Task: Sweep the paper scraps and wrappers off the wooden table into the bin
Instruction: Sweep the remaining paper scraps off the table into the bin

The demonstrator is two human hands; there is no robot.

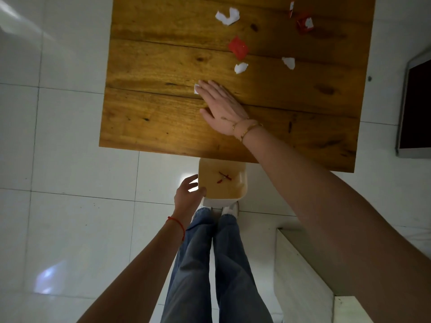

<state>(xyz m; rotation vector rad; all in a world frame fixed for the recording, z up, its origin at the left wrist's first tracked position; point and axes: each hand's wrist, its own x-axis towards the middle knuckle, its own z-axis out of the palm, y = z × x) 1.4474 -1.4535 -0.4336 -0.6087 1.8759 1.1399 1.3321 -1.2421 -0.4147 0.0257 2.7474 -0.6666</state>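
Observation:
My right hand [220, 106] lies flat on the wooden table [149, 108], fingers together, with a small white paper scrap [196, 88] at its fingertips. Farther back lie a curled white scrap [227, 16], a red wrapper [238, 47], two small white scraps [241, 67] [289, 62], and red-and-white wrappers [304, 24] [291, 7]. A cream bin [242, 183] sits on the floor under the table's near edge, with small red bits inside. My left hand [187, 194] holds the bin's left rim, thumb over the edge.
My legs in blue jeans and white shoes [229, 209] stand just behind the bin. A white ledge or cabinet [303, 276] is at the lower right. A dark screen with a white frame [415, 106] stands right of the table. White tiled floor surrounds everything.

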